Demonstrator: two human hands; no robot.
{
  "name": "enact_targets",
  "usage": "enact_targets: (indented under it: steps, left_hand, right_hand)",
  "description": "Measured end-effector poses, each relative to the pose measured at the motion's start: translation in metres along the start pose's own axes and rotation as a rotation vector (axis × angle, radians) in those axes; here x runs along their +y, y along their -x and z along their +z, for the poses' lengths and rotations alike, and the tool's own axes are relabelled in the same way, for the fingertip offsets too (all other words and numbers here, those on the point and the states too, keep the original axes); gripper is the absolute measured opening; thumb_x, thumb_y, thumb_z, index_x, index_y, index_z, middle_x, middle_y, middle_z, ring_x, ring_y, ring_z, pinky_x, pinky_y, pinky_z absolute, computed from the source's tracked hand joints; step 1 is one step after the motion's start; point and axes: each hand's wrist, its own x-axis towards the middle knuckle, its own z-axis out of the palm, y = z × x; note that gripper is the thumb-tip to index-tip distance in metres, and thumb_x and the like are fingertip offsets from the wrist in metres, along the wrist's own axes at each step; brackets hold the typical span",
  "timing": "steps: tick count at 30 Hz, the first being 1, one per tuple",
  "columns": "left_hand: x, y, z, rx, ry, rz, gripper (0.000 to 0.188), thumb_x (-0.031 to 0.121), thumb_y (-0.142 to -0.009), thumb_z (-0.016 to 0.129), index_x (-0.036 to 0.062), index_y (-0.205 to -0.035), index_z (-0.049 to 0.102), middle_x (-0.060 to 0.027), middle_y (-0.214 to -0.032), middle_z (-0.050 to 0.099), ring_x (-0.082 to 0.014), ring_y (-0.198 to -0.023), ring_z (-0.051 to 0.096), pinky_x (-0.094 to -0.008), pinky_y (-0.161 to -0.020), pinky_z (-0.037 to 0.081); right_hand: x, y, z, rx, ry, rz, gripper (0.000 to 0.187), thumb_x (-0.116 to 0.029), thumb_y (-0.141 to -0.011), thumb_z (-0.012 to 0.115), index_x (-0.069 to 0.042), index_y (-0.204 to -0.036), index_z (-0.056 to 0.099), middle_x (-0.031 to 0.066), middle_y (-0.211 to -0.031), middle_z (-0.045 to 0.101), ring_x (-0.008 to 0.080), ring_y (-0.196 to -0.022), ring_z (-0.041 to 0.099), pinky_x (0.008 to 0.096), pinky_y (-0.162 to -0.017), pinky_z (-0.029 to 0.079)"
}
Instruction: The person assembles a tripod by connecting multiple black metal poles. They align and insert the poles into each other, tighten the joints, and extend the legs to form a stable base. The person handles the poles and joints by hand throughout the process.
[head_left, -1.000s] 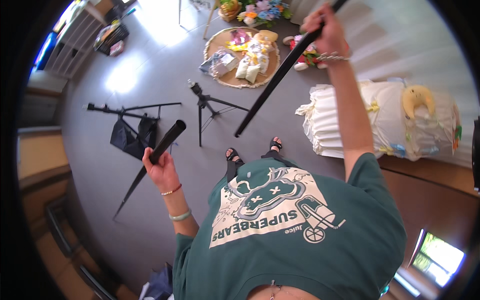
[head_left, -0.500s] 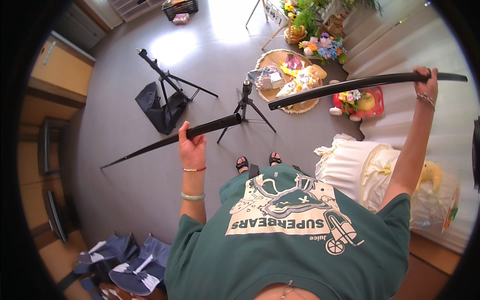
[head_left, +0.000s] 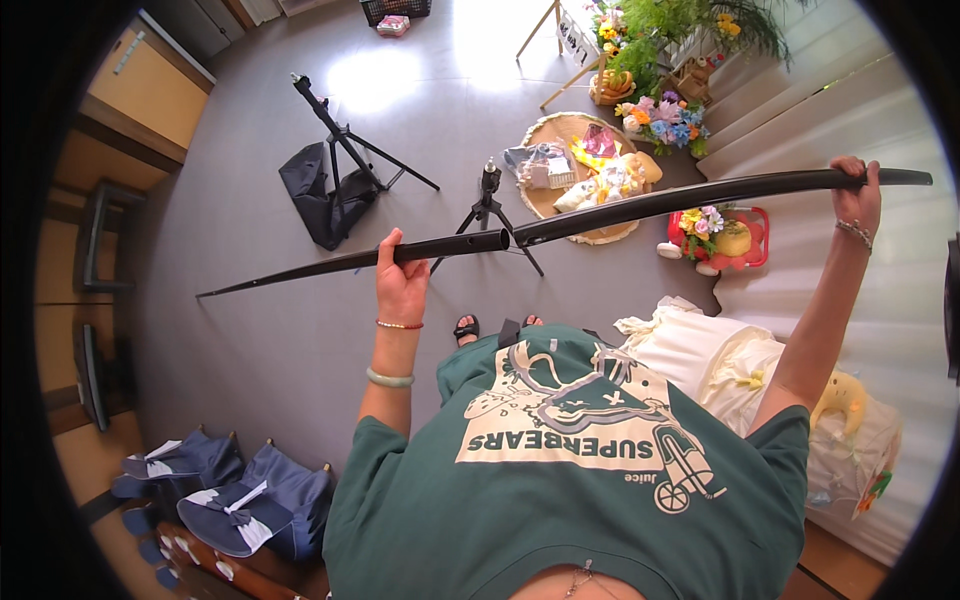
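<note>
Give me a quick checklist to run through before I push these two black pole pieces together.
1. Left hand wrapped around the left pole piece near its open end: ok.
2. Right hand gripping the right pole piece near its far end: ok.
3. Tip of the right piece meeting the open end of the left one: ok, they meet in line just right of the left hand.
4. Tip already seated inside: cannot tell.
5. Room for the long ends to swing: not ok, the small tripod and the light stand stand on the floor under the poles.
</note>
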Motion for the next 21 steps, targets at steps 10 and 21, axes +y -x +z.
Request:
enact_targets:
  steps: [10, 21]
  left_hand:
    - [-0.011, 0.007, 0.011, 0.026, -0.004, 0.012, 0.034, 0.015, -0.087, 0.059, 0.0155, -0.061, 0.039, 0.0056, -0.050, 0.026, -0.0078, -0.044, 0.021, -0.0234, -0.054, 0.031]
    - [0.007, 0.001, 0.018, -0.034, -0.006, 0.030, 0.026, 0.012, -0.085, 0.059, 0.0145, -0.064, 0.045, 0.0060, -0.050, 0.026, -0.0070, -0.044, 0.021, -0.0220, -0.052, 0.029]
  right_hand:
    - [-0.002, -0.007, -0.005, -0.038, 0.089, -0.011, 0.037, -0.033, -0.097, 0.042, -0.002, -0.077, 0.035, 0.0050, -0.068, 0.031, 0.0168, -0.059, 0.032, 0.0299, -0.058, 0.037]
    - [0.101, 0.105, 0.071, -0.624, 1.395, -0.049, 0.031, -0.034, -0.098, 0.042, -0.007, -0.093, 0.057, -0.0070, -0.062, 0.044, 0.0004, -0.054, 0.038, 0.0182, -0.048, 0.031]
